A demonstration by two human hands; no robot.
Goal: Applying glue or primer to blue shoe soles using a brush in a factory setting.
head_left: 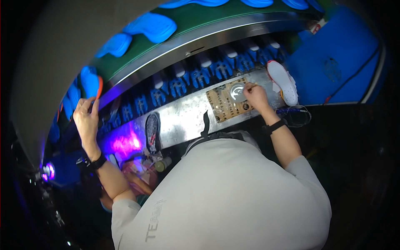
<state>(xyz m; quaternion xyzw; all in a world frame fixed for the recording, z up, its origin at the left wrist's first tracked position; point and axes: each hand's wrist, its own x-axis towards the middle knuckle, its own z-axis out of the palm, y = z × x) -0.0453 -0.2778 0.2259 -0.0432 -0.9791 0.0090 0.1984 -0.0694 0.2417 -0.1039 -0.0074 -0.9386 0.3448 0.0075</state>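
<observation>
My left hand [86, 116] is raised at the left, its fingertips pinched at the lower end of a shoe sole [89, 81] with an orange edge, which lies at the conveyor's rim and looks blue under the light. Over the metal bench, my right hand [256, 98] has its fingers drawn together at the edge of a round pale dish [238, 92]. Whatever sits between those fingers is too small to make out. Beneath the dish is a printed brown cardboard sheet [220, 109]. To the right of this hand lies a white shoe sole [283, 81] with a red rim.
A curved green conveyor [187, 21] carries several blue-lit soles [152, 28]. Blue shoe-shaped pieces [200, 78] line the space under it. A dark sole [153, 131] lies on the metal bench [181, 118]. Another person [139, 177] sits at lower left; a blue panel [333, 54] stands right.
</observation>
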